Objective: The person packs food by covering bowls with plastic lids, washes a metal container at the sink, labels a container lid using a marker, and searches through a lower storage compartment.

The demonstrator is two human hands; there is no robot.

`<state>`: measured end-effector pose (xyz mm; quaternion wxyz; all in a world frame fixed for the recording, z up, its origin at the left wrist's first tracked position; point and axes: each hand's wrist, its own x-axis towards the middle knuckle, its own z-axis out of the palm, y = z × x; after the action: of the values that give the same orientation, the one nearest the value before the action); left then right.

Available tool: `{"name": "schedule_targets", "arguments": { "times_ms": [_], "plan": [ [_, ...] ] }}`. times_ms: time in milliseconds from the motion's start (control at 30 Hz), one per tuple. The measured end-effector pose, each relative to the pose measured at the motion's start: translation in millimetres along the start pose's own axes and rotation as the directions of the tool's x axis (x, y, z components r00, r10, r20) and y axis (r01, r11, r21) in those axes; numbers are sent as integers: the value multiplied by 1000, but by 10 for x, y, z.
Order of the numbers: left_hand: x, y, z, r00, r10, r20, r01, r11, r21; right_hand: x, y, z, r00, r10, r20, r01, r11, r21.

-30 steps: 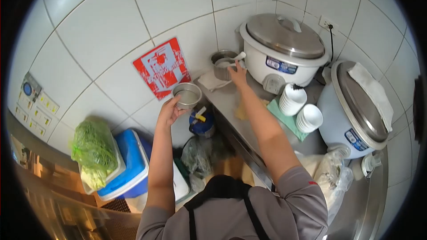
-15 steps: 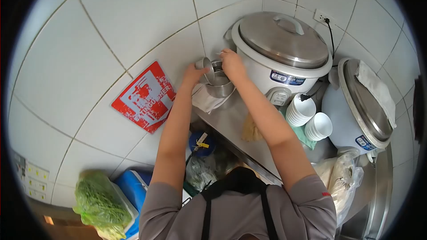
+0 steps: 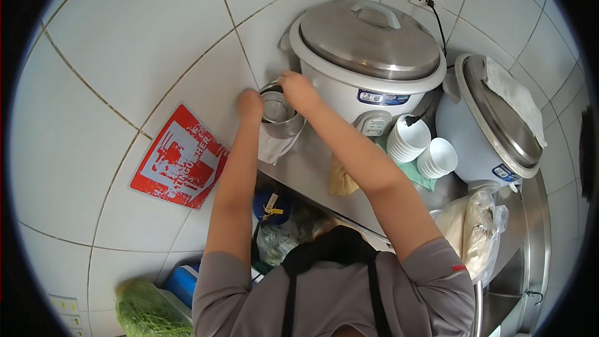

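A round metal pot (image 3: 286, 128) stands on a white cloth (image 3: 272, 150) at the counter's far left corner. Inside its mouth a smaller metal cup (image 3: 274, 110) shows, its opening facing me. My left hand (image 3: 251, 106) is closed at the left side of the cup and pot; its fingertips are hidden, so its exact grip is unclear. My right hand (image 3: 301, 93) has its fingers bent over the far right rim of the pot. The bottom of the cup is too small to make out.
A large rice cooker (image 3: 324, 75) with a metal lid stands right beside the pot. Stacked white bowls (image 3: 409, 140) sit on a green cloth, near a second cooker (image 3: 465, 131). A yellowish cloth (image 3: 342, 178) lies at the counter edge. A red sign (image 3: 181, 159) is on the left wall.
The small metal cup, held tilted above the pot by my left hand before, is now down in the pot's mouth. My left hand has lowered beside it. The camera view has shifted.
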<state>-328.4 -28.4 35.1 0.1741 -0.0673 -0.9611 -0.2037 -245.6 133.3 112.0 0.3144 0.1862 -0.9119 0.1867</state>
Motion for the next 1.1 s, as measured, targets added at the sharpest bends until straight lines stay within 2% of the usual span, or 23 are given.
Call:
{"name": "schedule_targets", "arguments": {
  "times_ms": [100,200,333,400,433,500,567,600,633,667,700,767,833,867,900,933,1000,1067,1100],
  "plan": [
    [-44,17,20,998,-14,-58,17,999,51,81,-110,-94,999,25,-44,-26,999,-21],
    [-102,81,-30,998,56,-16,-53,985,165,123,-151,-118,994,71,-83,-73,997,-18],
    [-170,60,4,979,166,-119,-152,981,116,216,-193,-101,983,133,-129,-138,990,-30],
    [-242,56,-23,967,179,-183,-168,983,76,204,-211,-115,983,166,-77,-168,986,-9],
    [-323,143,-157,976,155,-154,-152,988,29,195,-200,-116,981,185,-55,-185,983,0],
    [-599,357,-425,989,112,-92,-118,991,-66,138,-132,-47,974,206,96,-198,977,-85],
    [-1018,669,-490,981,81,176,-20,945,-325,49,-96,-33,958,210,193,-195,976,-97],
    [-1271,789,-316,961,251,114,-189,900,-393,-9,-88,-85,957,198,214,-188,980,-68],
    [-1506,949,-53,886,404,227,-314,884,-347,-55,-73,-154,955,183,232,-178,983,-41],
    [-1813,1271,-74,836,428,342,-290,875,-387,-120,-63,-225,969,146,200,-154,988,26],
    [-2068,1535,-102,725,512,461,-275,829,-487,-196,-50,-318,980,110,164,-126,988,90],
    [-2368,1793,60,726,677,121,-472,618,-628,-360,-81,-600,991,78,106,-99,973,208],
    [-2385,1653,567,698,711,90,-613,657,-438,-592,-208,-993,994,87,66,-103,944,314],
    [-2365,1622,752,680,729,77,-672,662,-333,-737,-259,-1126,986,137,91,-159,939,306],
    [-2262,1624,783,746,665,39,-582,679,-446,-885,-286,-1225,975,189,115,-215,931,296],
    [-2126,1565,786,808,588,26,-477,680,-557,-1052,-285,-1262,983,160,89,-180,929,322],
    [-1726,1500,541,793,561,236,-345,734,-585,-1377,-270,-1306,994,100,35,-106,922,372],
    [-1528,1358,601,802,546,245,-482,832,-275,-1722,-317,-1424,980,169,105,-197,902,385],
    [-1517,1222,893,843,538,16,-537,843,-19,-1884,-328,-1492,970,201,137,-239,891,387]
  ]
}}
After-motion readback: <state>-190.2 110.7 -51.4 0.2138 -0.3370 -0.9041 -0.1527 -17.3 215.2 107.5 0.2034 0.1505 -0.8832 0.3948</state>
